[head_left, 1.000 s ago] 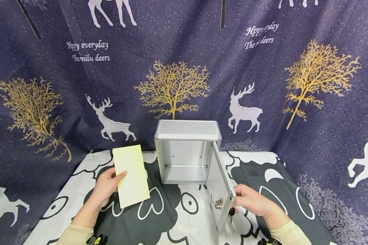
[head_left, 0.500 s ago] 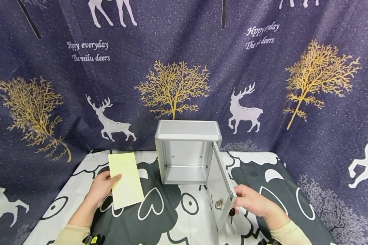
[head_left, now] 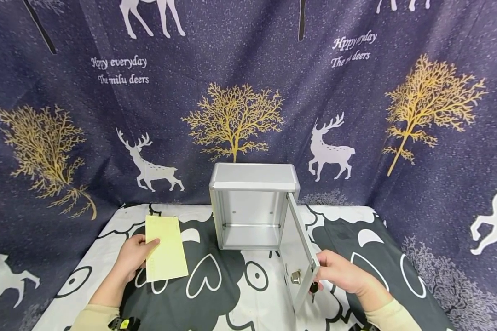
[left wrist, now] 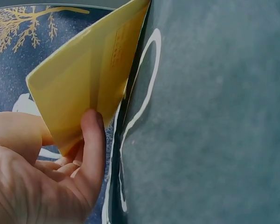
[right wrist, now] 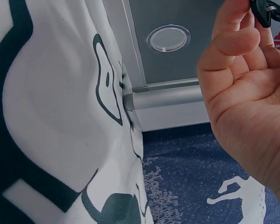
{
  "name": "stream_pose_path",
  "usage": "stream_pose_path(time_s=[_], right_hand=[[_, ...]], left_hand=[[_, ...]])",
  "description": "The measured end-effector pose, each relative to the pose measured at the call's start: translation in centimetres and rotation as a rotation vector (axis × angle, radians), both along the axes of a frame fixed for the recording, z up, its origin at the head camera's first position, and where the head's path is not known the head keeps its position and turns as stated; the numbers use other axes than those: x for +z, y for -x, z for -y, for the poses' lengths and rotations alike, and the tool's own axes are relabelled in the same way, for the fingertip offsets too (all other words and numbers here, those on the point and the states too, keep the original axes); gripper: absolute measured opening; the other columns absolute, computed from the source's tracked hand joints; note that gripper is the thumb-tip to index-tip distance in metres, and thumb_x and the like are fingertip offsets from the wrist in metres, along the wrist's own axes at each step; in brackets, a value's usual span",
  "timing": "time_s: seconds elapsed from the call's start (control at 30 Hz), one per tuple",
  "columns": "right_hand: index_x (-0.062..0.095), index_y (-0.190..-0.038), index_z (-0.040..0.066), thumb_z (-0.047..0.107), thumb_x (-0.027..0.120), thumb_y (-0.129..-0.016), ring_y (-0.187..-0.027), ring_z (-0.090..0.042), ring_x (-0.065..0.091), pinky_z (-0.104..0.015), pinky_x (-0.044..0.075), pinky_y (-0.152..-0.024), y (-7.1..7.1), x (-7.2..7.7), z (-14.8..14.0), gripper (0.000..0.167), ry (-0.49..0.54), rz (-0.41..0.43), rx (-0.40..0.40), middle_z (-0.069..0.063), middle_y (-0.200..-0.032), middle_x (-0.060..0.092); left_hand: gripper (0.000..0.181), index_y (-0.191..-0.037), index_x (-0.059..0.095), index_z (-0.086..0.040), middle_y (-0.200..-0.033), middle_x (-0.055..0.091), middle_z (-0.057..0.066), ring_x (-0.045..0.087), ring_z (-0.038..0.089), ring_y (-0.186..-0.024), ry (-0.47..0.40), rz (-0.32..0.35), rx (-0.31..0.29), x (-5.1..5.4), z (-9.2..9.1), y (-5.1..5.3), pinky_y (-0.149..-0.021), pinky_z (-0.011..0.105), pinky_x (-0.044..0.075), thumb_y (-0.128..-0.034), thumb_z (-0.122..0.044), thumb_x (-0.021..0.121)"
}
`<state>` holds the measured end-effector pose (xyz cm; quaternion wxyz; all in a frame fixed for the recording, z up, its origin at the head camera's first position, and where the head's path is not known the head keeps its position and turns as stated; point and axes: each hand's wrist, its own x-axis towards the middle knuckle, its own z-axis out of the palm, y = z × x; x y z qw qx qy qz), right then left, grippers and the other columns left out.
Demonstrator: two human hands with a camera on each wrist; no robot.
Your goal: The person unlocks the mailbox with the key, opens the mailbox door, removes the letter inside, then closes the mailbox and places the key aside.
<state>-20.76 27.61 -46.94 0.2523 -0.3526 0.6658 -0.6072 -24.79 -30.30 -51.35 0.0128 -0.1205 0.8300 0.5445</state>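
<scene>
My left hand (head_left: 135,255) pinches a pale yellow envelope-like sheet (head_left: 165,248) at its left edge, thumb on top, left of the metal box. In the left wrist view the yellow sheet (left wrist: 84,70) stands tilted between thumb and fingers of the hand (left wrist: 51,172). The silver box (head_left: 253,177) stands with its door (head_left: 296,248) swung out to the front right and its inside bare. My right hand (head_left: 343,273) grips the door's free edge, beside a black-headed key (head_left: 313,287). The right wrist view shows curled fingers of that hand (right wrist: 252,88) near the black key head (right wrist: 261,11).
A cloth with black and white cartoon shapes (head_left: 257,276) covers the table. Behind the box hangs a dark blue curtain (head_left: 248,55) printed with deer and golden trees. A lock (head_left: 295,276) sits on the door's inner face.
My left hand and the yellow sheet have moved left and a little down, away from the box, and the sheet looks foreshortened. The right hand, door and box have stayed in place.
</scene>
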Motion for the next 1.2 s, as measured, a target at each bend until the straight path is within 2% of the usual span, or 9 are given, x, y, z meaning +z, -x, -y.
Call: stream_pose_path(time_s=[0.13, 0.2, 0.27, 0.5, 0.6, 0.73, 0.93, 1.03, 1.2], right_hand=[[0.067, -0.086, -0.015, -0.004, 0.055, -0.092, -0.074, -0.011, 0.074, -0.023, 0.058, -0.069, 0.1, -0.1, -0.1, 0.017, -0.009, -0.004, -0.004, -0.04, -0.071, 0.055], [0.067, -0.086, -0.014, -0.004, 0.055, -0.093, -0.074, -0.01, 0.074, -0.022, 0.057, -0.069, 0.1, -0.2, -0.1, 0.017, -0.012, -0.006, -0.004, -0.04, -0.073, 0.058], [0.067, -0.086, -0.014, -0.004, 0.055, -0.093, -0.073, -0.01, 0.073, -0.023, 0.057, -0.068, 0.2, -0.3, -0.2, 0.017, -0.004, -0.016, 0.002, -0.041, -0.074, 0.059], [0.066, -0.084, -0.014, -0.006, 0.054, -0.093, -0.073, -0.01, 0.071, -0.023, 0.057, -0.068, 0.2, -0.4, -0.2, 0.017, 0.001, -0.005, 0.012, -0.041, -0.074, 0.059], [0.065, -0.083, -0.014, -0.007, 0.053, -0.092, -0.074, -0.013, 0.073, -0.025, 0.058, -0.068, 0.3, -0.4, -0.2, 0.017, 0.014, -0.017, 0.019, -0.04, -0.073, 0.06], [0.067, -0.087, -0.016, -0.008, 0.053, -0.091, -0.072, -0.013, 0.072, -0.026, 0.059, -0.066, 0.2, -0.3, -0.1, 0.016, 0.026, -0.028, 0.004, -0.039, -0.074, 0.061], [0.068, -0.088, -0.015, -0.007, 0.055, -0.09, -0.067, -0.014, 0.068, -0.027, 0.058, -0.064, 0.1, -0.2, -0.2, 0.016, 0.023, -0.044, -0.021, -0.037, -0.072, 0.061], [0.069, -0.089, -0.015, -0.006, 0.056, -0.091, -0.068, -0.011, 0.068, -0.025, 0.058, -0.065, 0.1, -0.2, -0.2, 0.016, 0.007, -0.029, -0.026, -0.038, -0.073, 0.061], [0.069, -0.089, -0.016, -0.006, 0.057, -0.091, -0.069, -0.01, 0.068, -0.024, 0.058, -0.066, 0.1, -0.1, -0.2, 0.016, 0.018, -0.019, -0.019, -0.039, -0.073, 0.059]], left_hand=[[0.051, -0.14, 0.051, 0.019, -0.099, 0.073, 0.019, 0.066, 0.016, -0.065, 0.035, -0.001, 0.0, 0.0, 0.2, 0.0, -0.053, 0.033, 0.059, -0.1127, -0.021, 0.067], [0.056, -0.144, 0.048, 0.022, -0.111, 0.072, 0.027, 0.071, 0.018, -0.071, 0.044, -0.001, 0.001, -0.1, 0.3, 0.0, -0.058, 0.037, 0.064, -0.1128, -0.021, 0.066], [0.059, -0.146, 0.045, 0.024, -0.116, 0.069, 0.031, 0.074, 0.019, -0.075, 0.052, -0.003, 0.0, -0.1, 0.4, 0.0, -0.061, 0.041, 0.067, -0.1127, -0.02, 0.065], [0.054, -0.144, 0.045, 0.024, -0.11, 0.064, 0.031, 0.073, 0.022, -0.074, 0.104, 0.021, -0.006, -0.4, 1.0, 0.0, -0.059, 0.042, 0.067, -0.111, -0.015, 0.062], [0.062, -0.149, 0.039, 0.025, -0.117, 0.06, 0.036, 0.072, 0.023, -0.075, 0.113, 0.025, -0.002, -0.3, 1.2, -0.1, -0.059, 0.042, 0.067, -0.1103, -0.016, 0.063], [0.073, -0.153, 0.032, 0.027, -0.117, 0.059, 0.038, 0.073, 0.024, -0.075, 0.143, 0.04, -0.003, -0.1, 1.5, -0.3, -0.059, 0.041, 0.067, -0.1094, -0.02, 0.066], [0.078, -0.154, 0.03, 0.028, -0.108, 0.063, 0.034, 0.074, 0.023, -0.07, 0.287, 0.075, -0.03, 0.6, 1.5, -0.4, -0.057, 0.04, 0.066, -0.11, -0.024, 0.068], [0.074, -0.15, 0.036, 0.028, -0.1, 0.064, 0.03, 0.072, 0.023, -0.068, 0.364, 0.094, -0.061, 1.0, 1.5, -0.5, -0.056, 0.039, 0.065, -0.1112, -0.026, 0.067], [0.071, -0.146, 0.043, 0.027, -0.089, 0.064, 0.021, 0.069, 0.022, -0.065, 0.438, 0.115, -0.106, 1.5, 1.6, -0.9, -0.056, 0.038, 0.064, -0.1129, -0.032, 0.065]])
